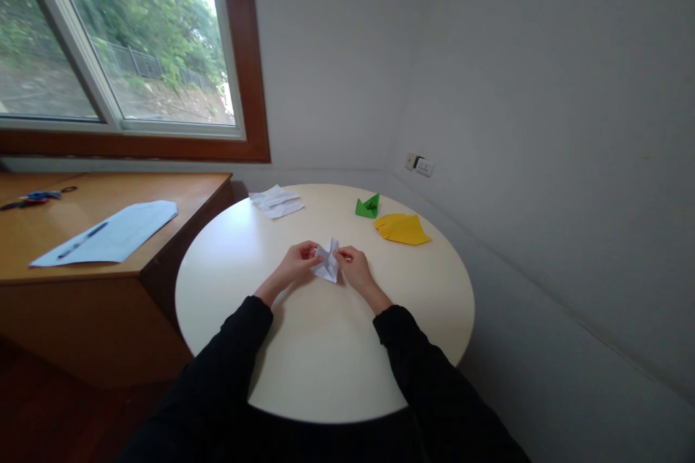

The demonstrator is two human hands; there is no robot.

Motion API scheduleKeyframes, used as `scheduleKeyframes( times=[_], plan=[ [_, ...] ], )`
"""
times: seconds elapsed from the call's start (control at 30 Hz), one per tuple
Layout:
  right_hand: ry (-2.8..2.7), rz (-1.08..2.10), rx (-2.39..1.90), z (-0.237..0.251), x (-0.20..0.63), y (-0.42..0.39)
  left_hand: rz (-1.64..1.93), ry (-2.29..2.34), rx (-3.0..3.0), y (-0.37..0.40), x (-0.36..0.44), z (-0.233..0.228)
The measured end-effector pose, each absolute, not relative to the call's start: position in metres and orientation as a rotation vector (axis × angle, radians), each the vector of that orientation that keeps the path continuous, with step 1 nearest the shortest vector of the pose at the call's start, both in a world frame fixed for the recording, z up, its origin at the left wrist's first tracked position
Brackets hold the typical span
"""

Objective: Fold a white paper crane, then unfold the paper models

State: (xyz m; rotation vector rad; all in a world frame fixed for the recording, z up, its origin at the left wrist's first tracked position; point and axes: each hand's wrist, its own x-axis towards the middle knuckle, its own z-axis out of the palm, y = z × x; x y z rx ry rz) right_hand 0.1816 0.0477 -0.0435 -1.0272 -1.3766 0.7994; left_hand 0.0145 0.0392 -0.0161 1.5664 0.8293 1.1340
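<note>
A small folded white paper piece [329, 262] sits just above the round cream table [304, 347], near its middle. My left hand [300, 261] pinches its left side and my right hand [352, 265] pinches its right side. Both arms wear black sleeves. The paper shows several creases and pointed flaps; its exact shape is too small to tell.
A green folded paper figure [368, 207] and a yellow folded paper [402, 228] lie at the table's far right. White folded sheets [276, 201] lie at the far edge. A wooden desk [65, 260] on the left holds a pale blue sheet [108, 233] with a pen [82, 239].
</note>
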Motion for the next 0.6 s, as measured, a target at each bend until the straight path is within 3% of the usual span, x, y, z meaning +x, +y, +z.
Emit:
scheduleKeyframes(
  times=[0.6],
  plan=[
    [-1.497, 0.721, -0.933, -0.045, 0.182, 0.043, 0.910, 0.799, 1.586, 0.046, 0.000, -0.024]
  ],
)
